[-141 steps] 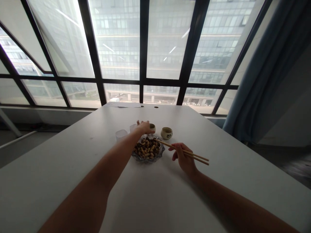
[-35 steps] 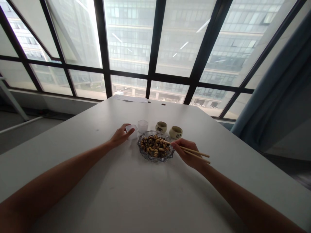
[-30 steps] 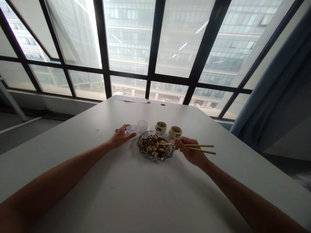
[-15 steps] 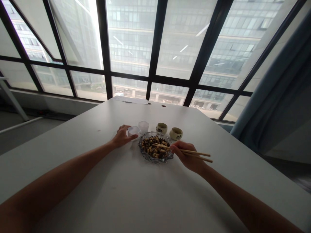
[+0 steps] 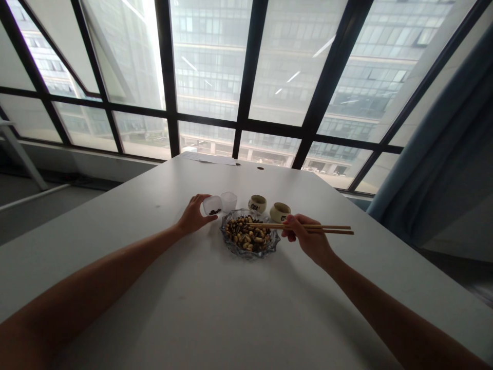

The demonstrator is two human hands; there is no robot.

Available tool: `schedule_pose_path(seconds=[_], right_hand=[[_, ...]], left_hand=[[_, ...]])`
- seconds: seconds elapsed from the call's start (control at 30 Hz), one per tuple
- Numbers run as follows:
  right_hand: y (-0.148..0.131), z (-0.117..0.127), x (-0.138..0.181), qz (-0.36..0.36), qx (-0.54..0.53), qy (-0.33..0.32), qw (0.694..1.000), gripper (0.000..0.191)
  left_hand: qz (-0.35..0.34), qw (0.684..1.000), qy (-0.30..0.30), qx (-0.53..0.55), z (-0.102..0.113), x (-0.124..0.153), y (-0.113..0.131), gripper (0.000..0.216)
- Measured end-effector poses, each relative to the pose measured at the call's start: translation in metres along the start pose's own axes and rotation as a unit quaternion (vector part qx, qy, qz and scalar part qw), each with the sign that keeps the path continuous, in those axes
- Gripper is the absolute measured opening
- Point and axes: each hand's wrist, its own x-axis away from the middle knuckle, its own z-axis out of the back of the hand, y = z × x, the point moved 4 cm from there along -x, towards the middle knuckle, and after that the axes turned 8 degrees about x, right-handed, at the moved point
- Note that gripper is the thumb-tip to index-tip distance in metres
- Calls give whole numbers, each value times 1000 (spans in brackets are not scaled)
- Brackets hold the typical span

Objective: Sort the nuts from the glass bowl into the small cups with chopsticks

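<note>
My left hand (image 5: 195, 216) is closed around a small translucent plastic cup (image 5: 211, 204), tilted toward the bowl, with a few dark bits inside that look like seeds. My right hand (image 5: 308, 237) grips a pair of wooden chopsticks (image 5: 331, 228), whose tips reach over the nuts and seeds (image 5: 246, 237). That mix of peanuts and sunflower seeds fills a clear scalloped glass bowl (image 5: 248, 255). Whether the tips hold anything is too small to tell. Behind the tilted cup, a second translucent cup (image 5: 229, 200) stands upright on the table.
Two pale green cups with dark lettering, a left one (image 5: 257, 203) and a right one (image 5: 280, 211), stand just behind the bowl on the white table (image 5: 185, 313). Paper sheets (image 5: 210, 158) lie at its far end, near the windows. A blue curtain (image 5: 419, 154) hangs at right.
The cup in my left hand has tipped toward the bowl, and dark bits now show inside. My right hand has moved slightly right and up, bringing the chopsticks nearly level and closer together.
</note>
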Motion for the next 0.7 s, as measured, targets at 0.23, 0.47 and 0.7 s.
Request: schedule_pose_path(seconds=[0.23,0.47,0.7], right_hand=[[15,6,-6,-59,-90,39,993,52],[9,7,-5,-14,-19,42,999,50],[-17,7,10,164,199,8,966,41]], left_hand=[[-81,996,-1,-24,1,2,9,59],[-58,998,-13,-25,1,1,10,58],[-30,999,-25,-20,1,1,13,59]])
